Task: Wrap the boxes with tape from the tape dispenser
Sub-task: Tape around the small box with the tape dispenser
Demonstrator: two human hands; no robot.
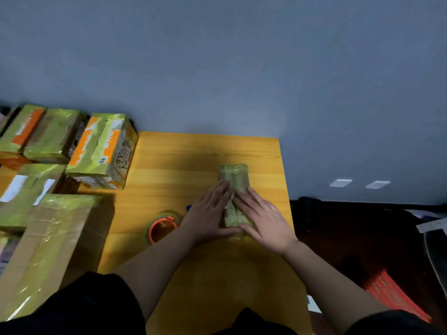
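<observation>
Centre of the frame, on the yellow table (pixel 169 170): a small tape-covered box (pixel 234 176) under the left hand (pixel 208 213) and right hand (pixel 262 217), fingers spread flat on it. It looks light, stiff, slippery; best held by its long sides. Orange tape dispenser (pixel 161 229) lies left. No writing readable on it

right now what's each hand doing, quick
Left hand: open, fingers flat, pressing on the small taped box.
Right hand: open, fingers flat, pressing the same box.
</observation>
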